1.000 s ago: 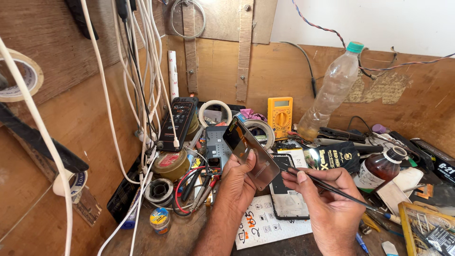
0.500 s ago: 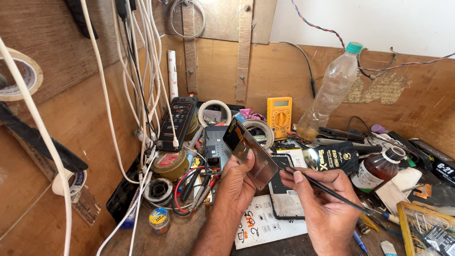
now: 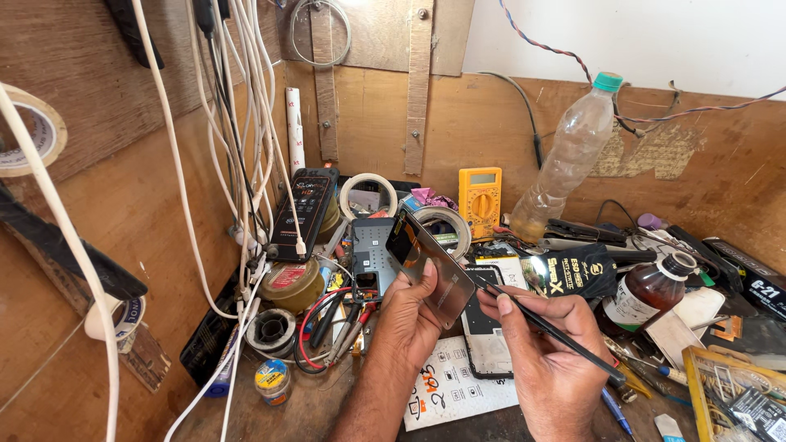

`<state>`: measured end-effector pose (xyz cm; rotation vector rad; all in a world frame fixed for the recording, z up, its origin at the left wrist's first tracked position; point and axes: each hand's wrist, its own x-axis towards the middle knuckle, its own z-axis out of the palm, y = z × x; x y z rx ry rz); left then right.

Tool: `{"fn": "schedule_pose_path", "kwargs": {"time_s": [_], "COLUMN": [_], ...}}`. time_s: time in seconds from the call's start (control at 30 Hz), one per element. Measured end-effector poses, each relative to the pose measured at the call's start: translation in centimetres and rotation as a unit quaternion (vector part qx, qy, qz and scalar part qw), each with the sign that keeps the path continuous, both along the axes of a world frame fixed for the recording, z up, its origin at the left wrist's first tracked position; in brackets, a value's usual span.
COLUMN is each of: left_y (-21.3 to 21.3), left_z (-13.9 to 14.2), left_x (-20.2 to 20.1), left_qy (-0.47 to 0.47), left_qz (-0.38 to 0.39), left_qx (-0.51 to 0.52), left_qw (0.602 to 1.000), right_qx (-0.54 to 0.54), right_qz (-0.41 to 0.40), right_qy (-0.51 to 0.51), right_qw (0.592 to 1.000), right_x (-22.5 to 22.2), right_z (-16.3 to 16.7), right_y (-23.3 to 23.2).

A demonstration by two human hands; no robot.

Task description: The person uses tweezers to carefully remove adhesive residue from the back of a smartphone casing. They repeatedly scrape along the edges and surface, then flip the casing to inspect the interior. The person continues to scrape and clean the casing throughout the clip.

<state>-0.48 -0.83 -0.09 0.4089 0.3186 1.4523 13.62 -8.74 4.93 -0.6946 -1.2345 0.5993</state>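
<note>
left hand [image 3: 409, 315] gripped the phone panel [image 3: 427, 266], raised and tilted above the cluttered bench [image 3: 319, 405] so its edge faced the tool. right hand [image 3: 548, 352] pinched a thin black probe [image 3: 557, 331], its tip touching the panel's lower edge, above an opened phone [image 3: 485, 340].

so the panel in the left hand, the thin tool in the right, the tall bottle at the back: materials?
Panel: looks like glass over a dark display, glossy; it mirrors the light. Could be plastic-faced.
Thin tool: dark, slim rod, matte; probably metal or hard plastic, cannot tell which.
Bottle: clear thin plastic, dented, green cap, yellowish liquid low inside.
Left hand pinches the panel's edge; right hand grips the tool.
</note>
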Motion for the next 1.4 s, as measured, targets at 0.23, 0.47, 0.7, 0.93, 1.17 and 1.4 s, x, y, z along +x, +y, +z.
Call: {"fn": "schedule_pose_path", "kwargs": {"time_s": [0.23, 0.47, 0.7, 0.93, 1.17, 1.4], "left_y": [-0.35, -0.40, -0.05, -0.32, -0.55, -0.52], "left_z": [0.46, 0.43, -0.01, 0.33, 0.59, 0.73], "left_x": [0.05, 0.15, -0.07, -0.01, 0.02, 0.13], "left_qy": [0.006, 0.006, -0.024, -0.014, -0.014, -0.008], "left_qz": [0.003, 0.005, 0.003, 0.005, 0.008, -0.003], "left_qx": [-0.017, -0.016, 0.000, -0.025, -0.033, -0.035], "left_qw": [1.000, 1.000, 1.000, 1.000, 0.999, 0.999], "right_qx": [-0.006, 0.006, -0.008, -0.003, 0.002, 0.012], "right_qz": [-0.016, -0.008, 0.006, 0.005, 0.002, -0.030], "right_qy": [-0.013, 0.005, 0.035, 0.022, 0.015, -0.015], "right_qw": [1.000, 1.000, 0.999, 1.000, 1.000, 0.999], "right_x": [-0.18, -0.11, 0.17, 0.11, -0.09, -0.28], "right_z": [0.26, 0.59, 0.14, -0.24, -0.14, -0.03], "right_y": [-0.23, -0.20, -0.62, -0.45, -0.64, -0.75]}}
